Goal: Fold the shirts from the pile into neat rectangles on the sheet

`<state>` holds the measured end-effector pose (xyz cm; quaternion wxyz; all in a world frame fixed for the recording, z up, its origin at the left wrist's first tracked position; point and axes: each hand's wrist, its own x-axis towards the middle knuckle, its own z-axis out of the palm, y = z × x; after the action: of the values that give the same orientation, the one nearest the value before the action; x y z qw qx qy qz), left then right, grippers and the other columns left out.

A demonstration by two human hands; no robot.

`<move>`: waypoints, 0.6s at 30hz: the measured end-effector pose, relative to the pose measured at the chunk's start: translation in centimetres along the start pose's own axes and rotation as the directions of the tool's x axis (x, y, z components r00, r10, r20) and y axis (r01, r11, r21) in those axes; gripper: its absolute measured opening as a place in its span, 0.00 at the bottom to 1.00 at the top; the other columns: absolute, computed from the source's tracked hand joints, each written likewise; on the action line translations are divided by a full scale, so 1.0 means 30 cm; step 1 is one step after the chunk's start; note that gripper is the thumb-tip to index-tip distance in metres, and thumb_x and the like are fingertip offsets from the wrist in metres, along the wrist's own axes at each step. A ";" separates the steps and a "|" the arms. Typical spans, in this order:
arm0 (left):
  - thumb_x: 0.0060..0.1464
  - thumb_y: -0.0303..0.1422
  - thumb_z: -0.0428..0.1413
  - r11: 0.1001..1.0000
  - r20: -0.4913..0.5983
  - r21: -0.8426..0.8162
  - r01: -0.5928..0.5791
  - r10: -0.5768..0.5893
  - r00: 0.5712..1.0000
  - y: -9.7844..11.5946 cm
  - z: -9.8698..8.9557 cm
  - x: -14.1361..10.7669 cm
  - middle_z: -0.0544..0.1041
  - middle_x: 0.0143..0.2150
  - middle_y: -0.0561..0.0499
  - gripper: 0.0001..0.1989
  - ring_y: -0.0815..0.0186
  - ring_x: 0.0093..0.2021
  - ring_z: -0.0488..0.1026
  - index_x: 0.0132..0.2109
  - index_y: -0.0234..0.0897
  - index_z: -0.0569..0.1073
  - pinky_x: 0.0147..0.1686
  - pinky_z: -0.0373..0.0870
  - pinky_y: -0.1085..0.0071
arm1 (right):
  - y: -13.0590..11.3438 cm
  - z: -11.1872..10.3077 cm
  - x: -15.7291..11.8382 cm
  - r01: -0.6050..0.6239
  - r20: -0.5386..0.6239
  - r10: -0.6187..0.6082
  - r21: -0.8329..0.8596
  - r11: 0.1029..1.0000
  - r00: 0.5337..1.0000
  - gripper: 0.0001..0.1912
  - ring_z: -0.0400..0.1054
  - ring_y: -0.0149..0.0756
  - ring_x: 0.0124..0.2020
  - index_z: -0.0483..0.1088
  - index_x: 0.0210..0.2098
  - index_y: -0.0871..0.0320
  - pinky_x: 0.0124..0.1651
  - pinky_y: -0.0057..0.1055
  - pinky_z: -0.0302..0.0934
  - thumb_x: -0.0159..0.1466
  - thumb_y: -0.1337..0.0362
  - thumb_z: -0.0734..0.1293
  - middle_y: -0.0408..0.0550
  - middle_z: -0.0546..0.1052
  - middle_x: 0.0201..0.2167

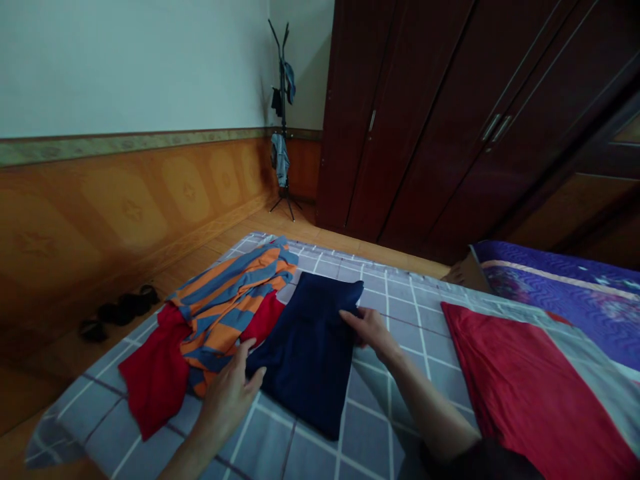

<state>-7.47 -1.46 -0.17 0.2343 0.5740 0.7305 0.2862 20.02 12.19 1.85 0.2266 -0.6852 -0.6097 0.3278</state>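
A navy blue garment (313, 353), folded into a rough rectangle, lies flat on the checked bedsheet (370, 413). My right hand (373, 333) pinches its right edge near the far corner, thumb on top and fingertips hidden beneath. At the opposite side, my left hand (230, 387) rests by the left edge, thumb and forefinger apart around the corner there. Left of the navy cloth lies a crumpled orange and blue-grey striped shirt (240, 287). Red cloth (155, 373) shows partly under that shirt.
A red folded garment (530, 380) lies at the right of the bed, with grey-green cloth beside it. Beyond it is a purple patterned cover (575, 280). A coat rack (283, 113) stands in the corner beside a dark red wardrobe (425, 120). Black shoes (120, 312) sit on the floor.
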 end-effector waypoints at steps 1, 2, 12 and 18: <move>0.52 0.37 0.49 1.000 0.014 -0.007 0.002 -0.002 1.000 0.008 -0.004 0.004 0.75 0.48 0.42 0.22 0.56 0.44 0.75 0.54 0.36 0.64 0.46 0.69 0.60 | -0.002 0.020 -0.017 0.011 0.004 -0.011 0.001 1.000 1.000 0.14 0.69 0.34 0.22 0.73 0.29 0.61 0.23 0.25 0.57 0.55 0.54 0.68 0.45 0.73 0.18; 0.51 0.37 0.49 1.000 0.041 -0.024 0.014 -0.013 0.999 0.016 -0.006 0.005 0.77 0.45 0.43 0.21 0.57 0.42 0.76 0.52 0.36 0.65 0.44 0.70 0.62 | -0.004 0.034 -0.027 0.020 0.001 -0.020 0.000 1.000 1.000 0.12 0.69 0.33 0.23 0.73 0.30 0.60 0.23 0.24 0.57 0.54 0.56 0.69 0.45 0.73 0.20; 0.46 0.45 0.53 0.733 0.707 -0.487 0.475 0.012 0.707 0.321 0.244 -0.192 0.71 0.22 0.53 0.30 0.70 0.19 0.67 0.53 0.31 0.63 0.17 0.60 0.77 | 0.046 -0.243 0.115 -0.004 -0.019 0.002 -0.120 0.993 1.000 0.08 0.69 0.33 0.23 0.74 0.33 0.62 0.26 0.26 0.60 0.53 0.67 0.67 0.44 0.73 0.21; 0.51 0.38 0.53 0.906 0.797 -0.406 0.121 0.285 0.533 0.433 0.240 -0.089 0.73 0.27 0.52 0.15 0.69 0.25 0.70 0.43 0.33 0.74 0.23 0.63 0.76 | 0.128 -0.313 -0.125 0.098 -0.188 -0.153 -0.271 0.958 0.970 0.17 0.70 0.42 0.42 0.71 0.46 0.61 0.45 0.35 0.61 0.59 0.61 0.64 0.53 0.74 0.43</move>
<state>7.13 -0.67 3.57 0.6580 0.6110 0.4196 0.1329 29.31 8.74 6.19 0.2177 -0.6990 -0.6629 0.1568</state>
